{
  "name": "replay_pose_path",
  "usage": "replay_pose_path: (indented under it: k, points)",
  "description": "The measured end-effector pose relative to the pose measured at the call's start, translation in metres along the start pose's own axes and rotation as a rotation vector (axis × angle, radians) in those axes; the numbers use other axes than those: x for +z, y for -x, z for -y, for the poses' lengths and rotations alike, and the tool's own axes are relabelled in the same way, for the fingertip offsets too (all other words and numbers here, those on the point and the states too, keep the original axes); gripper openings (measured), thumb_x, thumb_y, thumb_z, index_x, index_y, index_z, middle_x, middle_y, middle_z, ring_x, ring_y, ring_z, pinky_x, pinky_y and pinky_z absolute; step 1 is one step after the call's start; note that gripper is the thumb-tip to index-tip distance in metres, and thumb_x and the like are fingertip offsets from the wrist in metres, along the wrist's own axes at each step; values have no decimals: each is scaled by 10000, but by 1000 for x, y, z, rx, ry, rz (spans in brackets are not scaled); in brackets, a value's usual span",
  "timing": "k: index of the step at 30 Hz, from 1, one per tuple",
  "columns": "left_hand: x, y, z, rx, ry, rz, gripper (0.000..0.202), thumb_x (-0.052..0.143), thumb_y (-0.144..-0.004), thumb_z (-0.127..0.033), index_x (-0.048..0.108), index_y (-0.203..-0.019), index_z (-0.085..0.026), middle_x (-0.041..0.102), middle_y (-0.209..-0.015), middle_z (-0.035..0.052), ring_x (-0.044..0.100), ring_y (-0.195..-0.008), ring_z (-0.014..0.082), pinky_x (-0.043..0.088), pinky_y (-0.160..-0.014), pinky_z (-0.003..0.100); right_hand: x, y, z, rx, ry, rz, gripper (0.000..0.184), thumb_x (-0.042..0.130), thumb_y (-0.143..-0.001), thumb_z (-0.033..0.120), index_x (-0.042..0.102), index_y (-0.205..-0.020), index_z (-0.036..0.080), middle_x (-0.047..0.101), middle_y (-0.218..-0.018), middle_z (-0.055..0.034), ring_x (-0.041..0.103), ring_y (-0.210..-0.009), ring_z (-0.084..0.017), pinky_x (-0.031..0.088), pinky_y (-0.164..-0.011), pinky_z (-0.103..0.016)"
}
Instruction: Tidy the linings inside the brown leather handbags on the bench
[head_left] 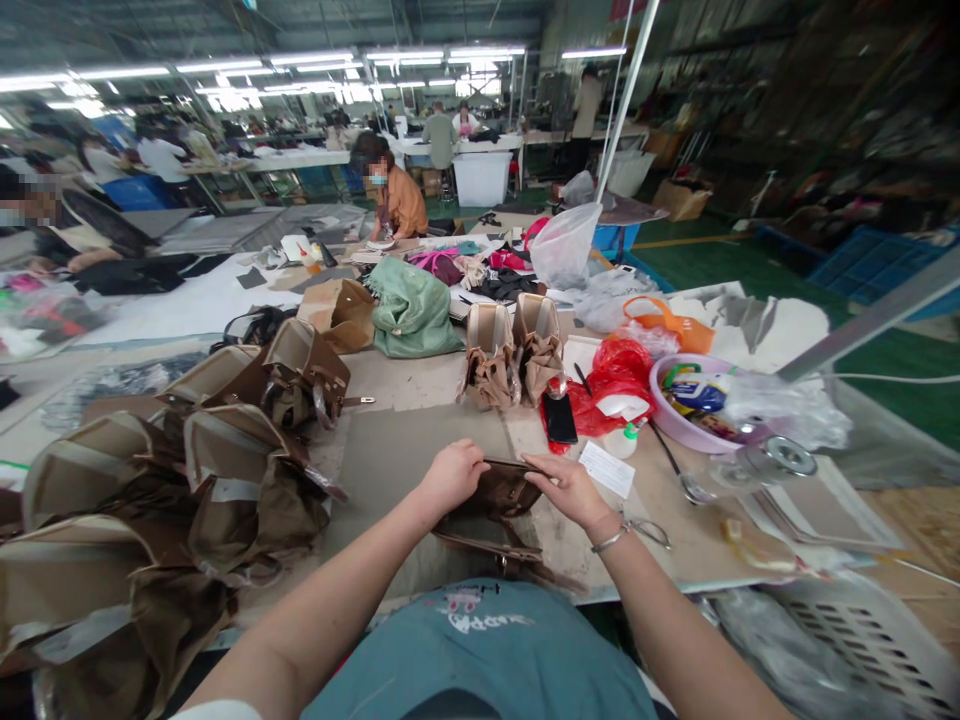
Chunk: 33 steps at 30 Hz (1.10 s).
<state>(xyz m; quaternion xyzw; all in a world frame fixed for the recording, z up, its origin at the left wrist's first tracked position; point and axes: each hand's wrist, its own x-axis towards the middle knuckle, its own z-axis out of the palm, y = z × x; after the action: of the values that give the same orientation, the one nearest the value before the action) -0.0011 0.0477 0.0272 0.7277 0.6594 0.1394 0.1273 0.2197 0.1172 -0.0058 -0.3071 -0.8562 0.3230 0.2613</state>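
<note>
A brown handbag [504,492] stands close in front of my body, its mouth facing up and its dark lining showing. My left hand [454,474] grips the far rim at the left corner, fingers closed over the edge. At the right end of that rim, my right hand [568,490] pinches the edge between thumb and fingers. The bag's near side, with a small metal fitting, sits just above my lap. Several unfinished brown bags [232,490] with loose linings crowd the table to my left. Two more bag pieces [491,350] stand upright beyond my hands.
A black phone [559,418] lies on red plastic [619,375]. To the right are a white paper slip [607,469], scissors [651,532], a glass jar [772,462] and a lilac basin [686,425]. A green sack [412,310] sits farther back. A co-worker [405,195] sits across the table.
</note>
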Motion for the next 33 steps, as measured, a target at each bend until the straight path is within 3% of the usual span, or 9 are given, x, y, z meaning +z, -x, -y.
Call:
replay_pose_path:
  k: [7,13,17,21,28,33]
  points:
    - [4,-3,3,-15,-15,17,222,473,-833,-287,598,-701,-158,564,-777,45,526,-754,146,407,-698,241,-14,9,-4,-162,237,124,368,405,-876,233,496,-1232,262,606,-1126,-53,562,-1005,-173,460,-876,-331]
    - [2,-2,2,-16,4,18,211,483,-827,-276,598,-692,-160,560,-769,43,527,-754,146,406,-694,241,-31,11,-4,-157,207,108,291,433,-860,282,600,-1096,252,631,-1077,-56,578,-978,-180,463,-864,-326]
    - [1,-2,1,-26,18,21,204,489,-823,-272,602,-694,-161,558,-768,45,530,-766,149,408,-701,243,-32,4,-3,22,78,76,261,448,-850,353,672,-891,226,676,-897,-49,610,-832,-175,478,-788,-309]
    - [0,-2,0,-46,17,30,203,491,-820,-276,607,-702,-158,561,-774,48,532,-766,151,411,-708,249,-23,-9,0,244,-85,-26,331,458,-819,428,688,-813,191,683,-809,-46,616,-762,-185,486,-723,-300]
    - [1,-3,0,-37,3,31,200,490,-819,-273,606,-701,-161,563,-771,48,532,-757,152,414,-698,251,-13,-21,2,484,-206,180,343,523,-745,440,665,-638,147,598,-532,-11,536,-495,-115,428,-470,-210]
    - [0,-4,0,-44,16,38,208,480,-824,-273,613,-713,-158,562,-777,54,536,-777,155,416,-718,253,-20,-17,-12,566,-348,212,349,549,-726,429,693,-790,117,640,-604,-32,580,-560,-135,484,-539,-241]
